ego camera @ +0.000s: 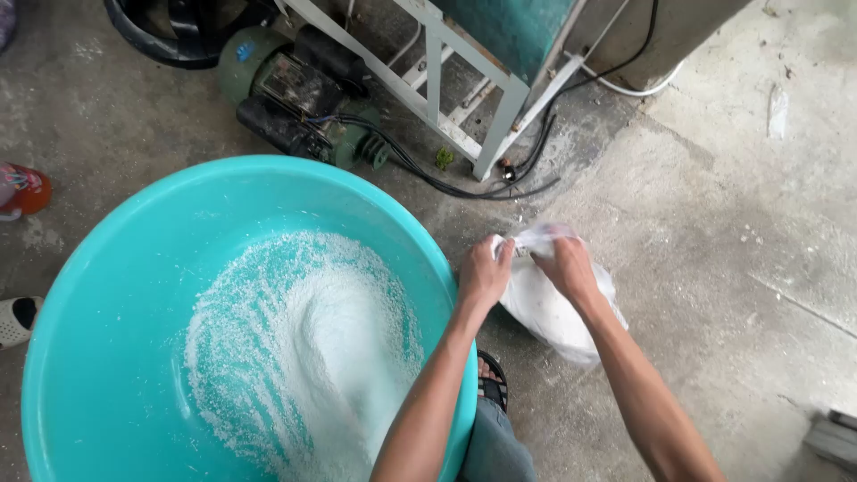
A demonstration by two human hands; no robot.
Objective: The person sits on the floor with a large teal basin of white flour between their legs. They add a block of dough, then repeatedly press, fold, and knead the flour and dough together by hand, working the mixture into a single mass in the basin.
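While our left hand [483,273] and right hand [566,264] pinch the twisted neck of the white bag [551,308] between them, it rests on the floor below; powder [312,348] already lies heaped in the tub [107,295] left of our grip, and the bag looks partly full.

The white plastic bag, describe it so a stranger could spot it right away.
Start at the big turquoise basin holding white powder. Just right of its rim, on the concrete floor, lies the white plastic bag. It alone is gripped at its top by both hands, left hand and right hand.
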